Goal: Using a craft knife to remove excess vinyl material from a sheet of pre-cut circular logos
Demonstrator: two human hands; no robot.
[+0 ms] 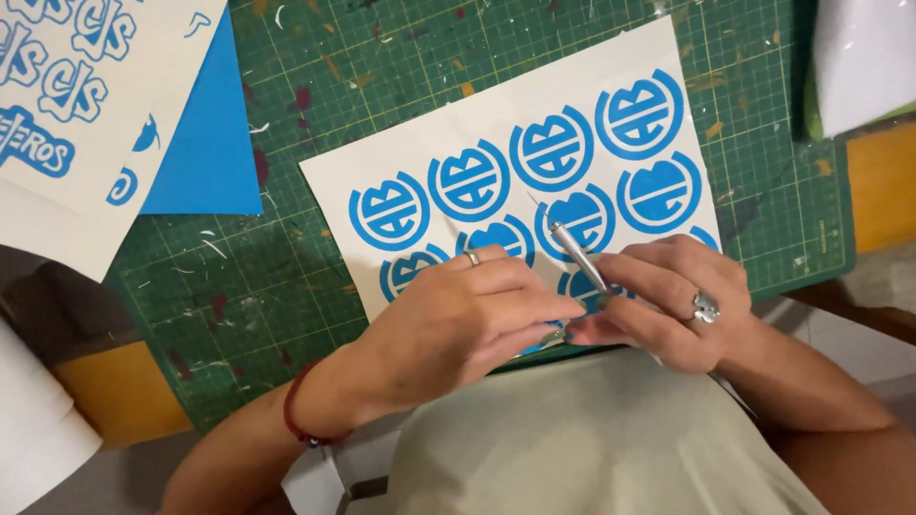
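Sticker sheet laid on green cutting mat, near edge pinned under left hand, fingers flat. Silver craft knife gripped in right hand, tip at bottom-row emblem. Upper blue round emblems judged already weeded; bottom row judged unfinished, partly hidden.

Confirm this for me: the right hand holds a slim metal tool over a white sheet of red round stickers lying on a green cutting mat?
Not quite: the head view shows the round stickers are blue, not red. The right hand does hold the slim metal tool over the white sheet on the green cutting mat.
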